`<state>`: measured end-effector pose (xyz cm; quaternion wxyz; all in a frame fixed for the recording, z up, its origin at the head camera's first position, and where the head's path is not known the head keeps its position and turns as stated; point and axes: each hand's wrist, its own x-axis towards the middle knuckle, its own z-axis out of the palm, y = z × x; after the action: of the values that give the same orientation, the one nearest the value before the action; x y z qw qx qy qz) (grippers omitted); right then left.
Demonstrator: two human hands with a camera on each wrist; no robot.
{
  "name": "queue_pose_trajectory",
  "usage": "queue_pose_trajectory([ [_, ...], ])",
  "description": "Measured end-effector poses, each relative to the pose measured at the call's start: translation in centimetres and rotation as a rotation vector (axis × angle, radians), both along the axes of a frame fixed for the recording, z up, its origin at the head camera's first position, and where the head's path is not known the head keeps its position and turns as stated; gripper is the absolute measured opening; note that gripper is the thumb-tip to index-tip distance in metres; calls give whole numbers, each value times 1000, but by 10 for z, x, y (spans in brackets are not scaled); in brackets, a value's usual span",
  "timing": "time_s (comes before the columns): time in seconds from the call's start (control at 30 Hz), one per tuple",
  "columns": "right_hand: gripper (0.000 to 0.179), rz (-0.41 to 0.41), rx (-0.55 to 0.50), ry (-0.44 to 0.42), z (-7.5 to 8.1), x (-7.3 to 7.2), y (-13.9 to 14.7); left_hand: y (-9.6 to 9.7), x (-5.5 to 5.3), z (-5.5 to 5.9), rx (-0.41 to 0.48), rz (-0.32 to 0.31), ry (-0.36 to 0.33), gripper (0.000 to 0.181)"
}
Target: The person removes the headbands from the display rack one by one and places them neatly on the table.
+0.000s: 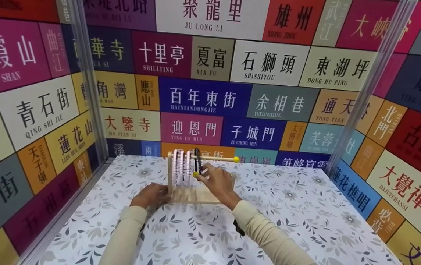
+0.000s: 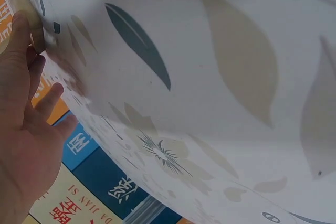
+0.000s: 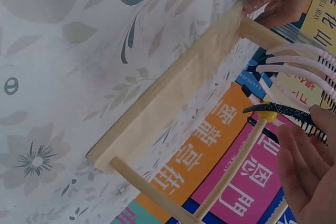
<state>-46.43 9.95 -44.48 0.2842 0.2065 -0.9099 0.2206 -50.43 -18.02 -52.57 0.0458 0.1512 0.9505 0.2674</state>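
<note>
A wooden stand carries several pink toothed headbands side by side on its upper rod. Beside them, my right hand pinches a black toothed headband between thumb and fingers. In the right wrist view the black headband crosses a yellow ball at a rod's tip. My left hand holds the left end of the stand's base, near the upright. The left wrist view shows its thumb and a finger at the wood, the other fingers loosely spread.
The upper rod ends in another yellow ball, pointing right. A white leaf-patterned cloth covers the table. Behind it stand walls of coloured signs, with clear upright posts at the corners.
</note>
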Motion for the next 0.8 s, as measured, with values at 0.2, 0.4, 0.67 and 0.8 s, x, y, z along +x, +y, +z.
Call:
queue_pose_trajectory([
  [0.2, 30, -5, 4, 32, 7, 2, 7, 1, 0, 1, 2, 13, -9, 44],
  [0.4, 33, 1, 20, 31, 13, 2, 17, 1, -7, -4, -20, 0, 6, 44],
  [0.67, 39, -25, 19, 21, 19, 6, 32, 3, -7, -3, -1, 24, -32, 46],
  [0.8, 31, -31, 9, 44, 21, 8, 40, 3, 1, 1, 6, 15, -29, 46],
])
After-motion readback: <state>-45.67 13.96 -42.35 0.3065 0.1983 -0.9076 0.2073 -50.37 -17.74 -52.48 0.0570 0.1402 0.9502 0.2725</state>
